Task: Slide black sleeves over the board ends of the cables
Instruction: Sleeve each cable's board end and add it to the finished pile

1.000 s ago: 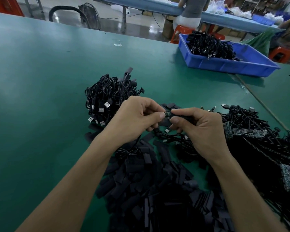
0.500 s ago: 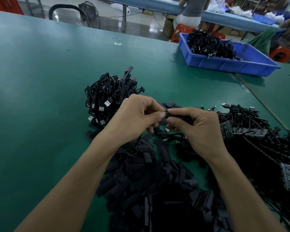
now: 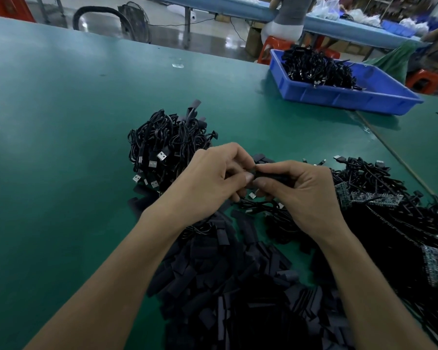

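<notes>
Left hand (image 3: 213, 184): fingers curled, with the thumb and forefinger pinching at the left mouth of the black sleeve (image 3: 272, 176). Whether a board end lies between them is hidden by the fingertips.
Right hand (image 3: 305, 195): thumb on top and fingers curled underneath, closed round the sleeve. Most of the sleeve's length is covered by these fingers.
Sleeve's place: centre of the frame, held between the two hands above the green table (image 3: 61, 127), its left end touching the left thumb tip.
Thin cable (image 3: 259, 205): trails just below the hands. Its ends are lost under the hands and cannot be traced.
Loose sleeves (image 3: 238, 286): a dark heap at bottom centre, partly covered by both forearms and cut off by the lower edge.
Plug bundle (image 3: 167, 150): coiled black cables with silver USB plugs, left of centre, its right side hidden behind the left hand.
Board cables (image 3: 379, 198): a tangle at right with circuit boards, running into shadow and off the right edge.
Markings: print on the boards is too small and dark to read.
Blue tray (image 3: 352, 98): upper right, with more black cables in it.
Seated person (image 3: 290, 13): top edge, cut off above the back, on a red stool (image 3: 276, 46).
</notes>
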